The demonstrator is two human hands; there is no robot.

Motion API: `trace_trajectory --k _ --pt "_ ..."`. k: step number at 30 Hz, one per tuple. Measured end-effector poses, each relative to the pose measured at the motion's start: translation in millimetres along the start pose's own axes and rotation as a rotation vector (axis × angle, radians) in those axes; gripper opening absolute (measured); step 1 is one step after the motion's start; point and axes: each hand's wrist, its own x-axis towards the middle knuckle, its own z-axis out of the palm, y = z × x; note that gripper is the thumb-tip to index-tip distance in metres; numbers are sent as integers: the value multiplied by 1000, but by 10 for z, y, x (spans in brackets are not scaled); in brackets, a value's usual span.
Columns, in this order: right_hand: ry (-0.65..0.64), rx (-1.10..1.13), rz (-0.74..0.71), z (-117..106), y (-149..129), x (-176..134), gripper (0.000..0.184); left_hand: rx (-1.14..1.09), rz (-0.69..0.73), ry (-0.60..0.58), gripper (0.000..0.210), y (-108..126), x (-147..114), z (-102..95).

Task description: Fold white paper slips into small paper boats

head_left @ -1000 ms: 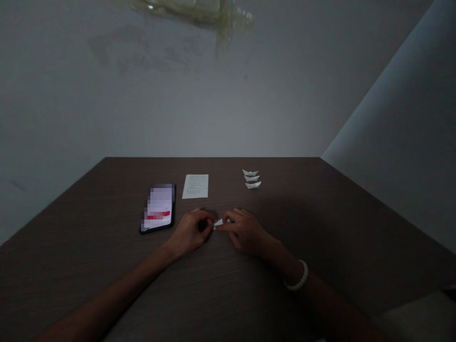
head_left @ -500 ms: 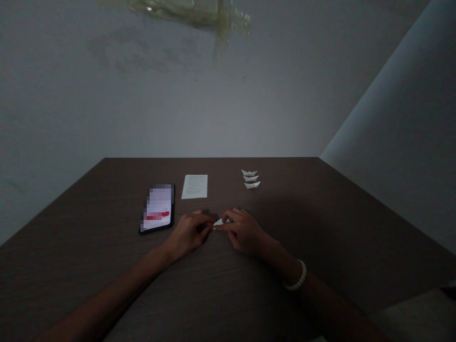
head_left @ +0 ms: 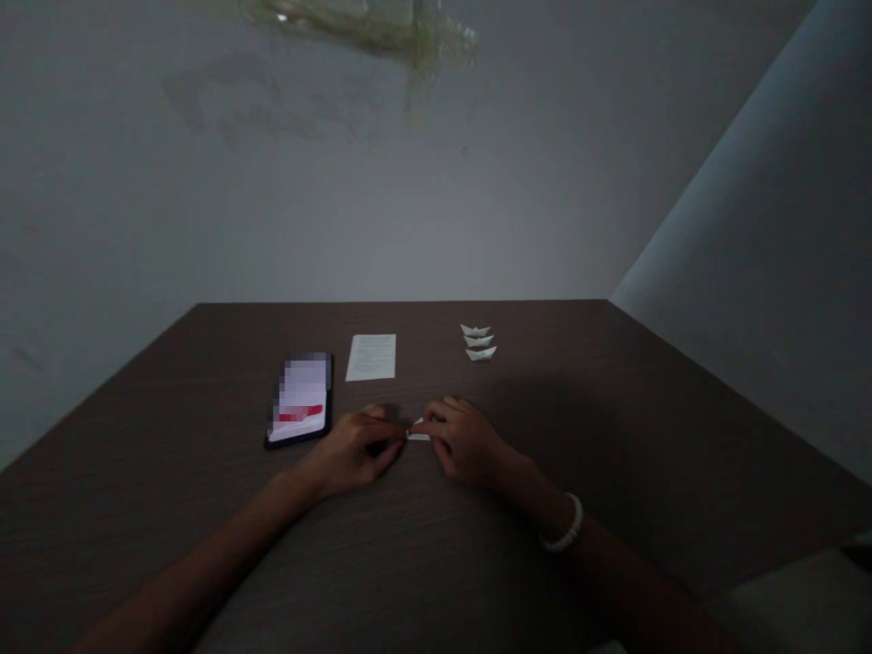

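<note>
A small folded piece of white paper (head_left: 418,437) lies on the table between my two hands, partly covered by fingers. My left hand (head_left: 356,448) pinches its left end with thumb and fingertips. From the right, my right hand (head_left: 467,442) grips the paper, its index finger laid across the fold. The wrist behind it wears a pale beaded bracelet. Beyond the right hand, three small white paper boats (head_left: 480,354) sit one behind another.
A phone (head_left: 300,400) with a lit, blurred screen lies left of my left hand. Near it is a stack of printed paper sheets (head_left: 371,357). The brown wooden table (head_left: 204,381) meets a stained grey wall (head_left: 409,209) at the back.
My right index finger has shifted on the folded paper, so a strip along its lower edge now shows. The left fingers stay at its left end. The boats, phone and sheets have not moved.
</note>
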Motion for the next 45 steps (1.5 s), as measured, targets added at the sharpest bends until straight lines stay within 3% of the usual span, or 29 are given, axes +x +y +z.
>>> trace_trajectory --k 9,14,22,32,42,45 --pt "-24 -32 -1 -14 -17 1 43 17 39 0 22 38 14 -5" --pt "-29 -29 3 -20 -16 0 42 142 8 52 23 22 8 -14" --pt "-30 -30 3 -8 -17 4 43 174 43 -63 28 17 10 -42" --pt "-28 -33 17 18 -8 -2 42 133 98 -61 31 18 19 -26" --pt "130 43 238 45 124 -45 31 85 142 -49 26 55 -12 -47" --pt "154 65 261 75 151 -44 30 88 89 -41 24 40 -12 -17"
